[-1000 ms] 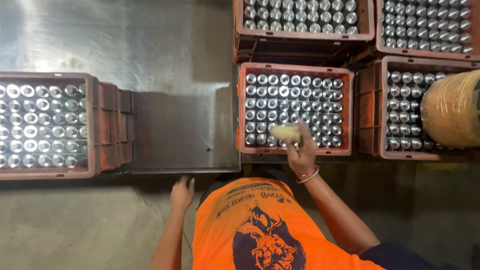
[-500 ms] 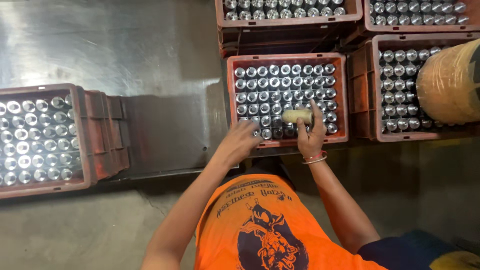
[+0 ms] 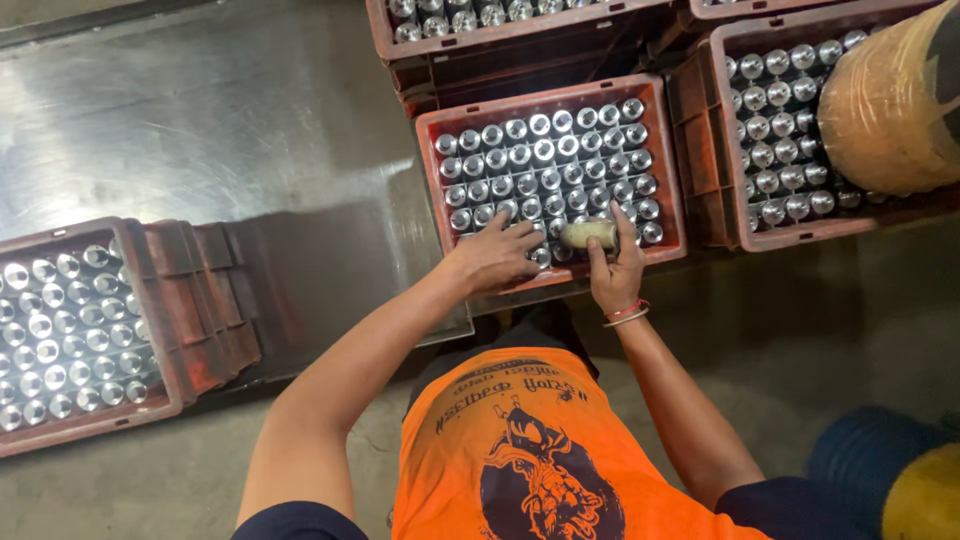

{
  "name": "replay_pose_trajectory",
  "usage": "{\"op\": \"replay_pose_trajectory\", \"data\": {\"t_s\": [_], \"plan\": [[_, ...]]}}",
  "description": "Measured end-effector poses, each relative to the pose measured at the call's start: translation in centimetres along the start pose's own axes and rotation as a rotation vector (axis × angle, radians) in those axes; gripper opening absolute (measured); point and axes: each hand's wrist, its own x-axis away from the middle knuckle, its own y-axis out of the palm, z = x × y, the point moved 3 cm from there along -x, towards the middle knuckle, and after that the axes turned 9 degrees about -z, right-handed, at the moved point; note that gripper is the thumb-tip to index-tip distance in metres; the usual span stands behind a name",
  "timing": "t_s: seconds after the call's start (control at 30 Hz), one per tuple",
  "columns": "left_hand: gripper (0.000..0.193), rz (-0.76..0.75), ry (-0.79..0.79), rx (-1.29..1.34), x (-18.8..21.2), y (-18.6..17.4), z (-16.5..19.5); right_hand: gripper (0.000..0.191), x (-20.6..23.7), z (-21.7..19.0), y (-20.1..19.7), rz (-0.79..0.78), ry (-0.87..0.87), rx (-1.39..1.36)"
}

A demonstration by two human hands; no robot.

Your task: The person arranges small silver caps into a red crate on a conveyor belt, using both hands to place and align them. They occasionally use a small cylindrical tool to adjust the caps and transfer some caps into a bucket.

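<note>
Right hand [image 3: 615,268] grips a pale roll [image 3: 588,235] over the centre red crate [image 3: 672,160] of silver cans [image 3: 545,165], left hand [image 3: 492,256] lies open-fingered on cans beside it, another red crate [image 3: 150,330] at left edge.

We look down on a scuffed steel surface [image 3: 200,130] whose worn sheet throws back a dull glare of light from overhead. Below it we see a grey concrete floor [image 3: 800,330], stained and dusty, running along the surface's near edge. We see no walls or windows from here
</note>
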Motion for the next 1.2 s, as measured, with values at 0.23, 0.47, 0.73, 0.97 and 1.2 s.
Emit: {"op": "replay_pose_trajectory", "data": {"t_s": [0.23,0.47,0.73,0.97,1.2], "plan": [[0.030,-0.056,-0.007,-0.021,-2.2,0.0,0.4,0.053,0.2,0.2,-0.7,0.056,-0.080,0.074],[0.027,-0.077,0.078,-0.014,-2.2,-0.1,-0.5,0.056,0.6,1.2,-0.9,0.046,0.107,-0.029],[0.021,-0.352,0.114,-0.105,-4.1,-0.3,-0.4,0.055,0.5,0.9,-1.1,0.063,0.046,0.019],[0.023,-0.306,0.026,-0.117,-5.0,0.1,-0.2,0.054,0.7,1.2,-1.6,0.087,0.046,-0.012],[0.020,-0.229,0.013,-0.056,-3.9,0.2,0.4,0.050,1.6,0.3,-4.2,0.241,0.002,-0.033]]}}
